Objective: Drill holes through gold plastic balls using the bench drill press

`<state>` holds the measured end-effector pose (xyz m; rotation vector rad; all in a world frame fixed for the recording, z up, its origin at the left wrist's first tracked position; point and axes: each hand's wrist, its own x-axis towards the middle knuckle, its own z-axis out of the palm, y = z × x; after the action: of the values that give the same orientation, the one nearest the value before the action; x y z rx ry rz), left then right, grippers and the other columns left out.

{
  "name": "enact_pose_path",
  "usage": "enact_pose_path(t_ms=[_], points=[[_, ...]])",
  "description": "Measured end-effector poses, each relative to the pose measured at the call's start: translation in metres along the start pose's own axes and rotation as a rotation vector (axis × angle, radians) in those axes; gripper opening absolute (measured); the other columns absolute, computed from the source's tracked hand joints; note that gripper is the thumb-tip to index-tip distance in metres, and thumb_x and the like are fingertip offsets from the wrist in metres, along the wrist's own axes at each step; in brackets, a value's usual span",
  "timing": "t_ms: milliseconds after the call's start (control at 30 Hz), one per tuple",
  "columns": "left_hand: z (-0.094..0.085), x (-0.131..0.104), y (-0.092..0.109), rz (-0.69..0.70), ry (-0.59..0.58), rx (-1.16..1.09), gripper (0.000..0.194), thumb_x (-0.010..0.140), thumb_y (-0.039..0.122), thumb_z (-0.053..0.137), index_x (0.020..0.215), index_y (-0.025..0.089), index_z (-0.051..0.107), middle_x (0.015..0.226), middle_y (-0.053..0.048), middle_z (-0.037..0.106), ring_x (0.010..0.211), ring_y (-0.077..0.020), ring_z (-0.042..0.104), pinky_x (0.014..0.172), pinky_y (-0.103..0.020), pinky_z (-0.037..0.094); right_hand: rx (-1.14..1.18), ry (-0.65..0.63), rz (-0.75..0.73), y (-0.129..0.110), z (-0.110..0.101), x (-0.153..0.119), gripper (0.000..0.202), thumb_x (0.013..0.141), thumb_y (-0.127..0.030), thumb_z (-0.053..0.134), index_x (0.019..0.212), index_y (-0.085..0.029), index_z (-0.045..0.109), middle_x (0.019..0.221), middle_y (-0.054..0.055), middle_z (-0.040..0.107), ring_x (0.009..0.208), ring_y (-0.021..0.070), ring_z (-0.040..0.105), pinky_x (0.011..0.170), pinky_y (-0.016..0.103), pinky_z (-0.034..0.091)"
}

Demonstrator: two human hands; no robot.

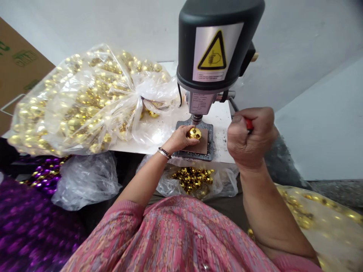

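My left hand [181, 138] holds a shiny gold faceted ball [195, 133] between thumb and fingers. The ball rests on a brown board [202, 145] on the grey base of a drill press [221, 47]. Directly over the ball is the drill's chuck [196, 118], its bit reaching down to the ball's top; whether it has entered cannot be made out. To the right of the machine, my right hand [249, 136] is closed around a lever handle [248, 124] with a red part showing.
A large clear bag of gold balls [76, 102] covers the white table's left side. Below the table edge lies an open plastic bag with gold pieces [193, 179]. Purple balls [31, 226] are at lower left, more bagged gold ones [317, 211] at lower right. Dark shavings surround the base.
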<state>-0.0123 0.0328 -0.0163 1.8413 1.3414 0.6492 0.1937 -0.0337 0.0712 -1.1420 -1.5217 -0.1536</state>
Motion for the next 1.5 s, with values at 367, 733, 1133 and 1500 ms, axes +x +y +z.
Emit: enact_pose_path(t_ms=[367, 733, 1133, 1500], points=[[0.002, -0.002, 0.003, -0.005, -0.005, 0.086, 0.061, 0.076, 0.030, 0.095, 0.133, 0.017, 0.079, 0.116, -0.009, 0.074, 0.112, -0.0280, 0.068, 0.109, -0.041, 0.057, 0.033, 0.248, -0.089, 0.014, 0.024, -0.019, 0.023, 0.104, -0.040, 0.047, 0.099, -0.024, 0.062, 0.086, 0.003, 0.065, 0.077, 0.0141, 0.061, 0.074, 0.032, 0.053], [0.004, -0.004, 0.008, -0.015, -0.007, 0.025, 0.051, 0.078, 0.029, 0.092, 0.126, 0.019, 0.079, 0.114, -0.007, 0.079, 0.108, -0.0273, 0.072, 0.102, -0.038, 0.059, 0.065, 0.247, -0.016, 0.004, 0.019, 0.003, 0.039, 0.104, -0.054, 0.044, 0.085, -0.022, 0.055, 0.074, 0.000, 0.059, 0.067, 0.0114, 0.057, 0.066, 0.029, 0.045], [-0.027, -0.071, 0.002, 0.035, -0.166, -0.123, 0.075, 0.073, 0.042, 0.100, 0.141, 0.021, 0.076, 0.123, -0.010, 0.079, 0.086, -0.0193, 0.070, 0.082, -0.033, 0.059, 0.251, 0.152, 0.305, -0.014, 0.012, 0.078, 0.026, 0.100, -0.029, 0.051, 0.076, -0.018, 0.046, 0.066, -0.006, 0.053, 0.060, 0.0038, 0.046, 0.066, 0.025, 0.035], [-0.117, 0.030, -0.085, -0.362, 0.606, -0.057, 0.042, 0.087, 0.018, 0.075, 0.128, 0.015, 0.078, 0.091, -0.008, 0.078, 0.095, -0.0249, 0.074, 0.093, -0.038, 0.057, 0.265, 0.153, 0.291, -0.021, 0.007, 0.066, 0.025, 0.091, -0.036, 0.053, 0.077, -0.017, 0.056, 0.068, -0.003, 0.059, 0.059, 0.0063, 0.056, 0.064, 0.028, 0.044]])
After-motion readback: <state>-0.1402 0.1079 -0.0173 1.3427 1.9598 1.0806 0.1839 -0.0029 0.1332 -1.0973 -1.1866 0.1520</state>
